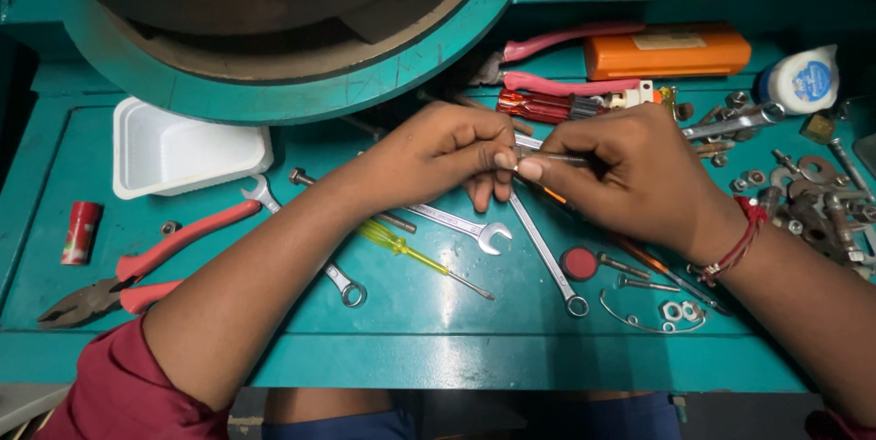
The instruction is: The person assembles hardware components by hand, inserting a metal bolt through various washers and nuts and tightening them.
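Both hands pinch one small metal rod over the bench

While both hands meet mid-tray, left hand (pixel 447 152) and right hand (pixel 630 175) each grasp one thin metal rod (pixel 557 159) between fingertips. Its long axis runs left-right, spanning the gap; the right hand covers more of it. Below the hands: three spanners (pixel 456 221), one yellow screwdriver (pixel 411 253). Left of the left hand: one white tray (pixel 182 152), one red-handled pliers (pixel 137 276).

Head camera looks steeply down, close above the teal workbench (pixel 438 349).
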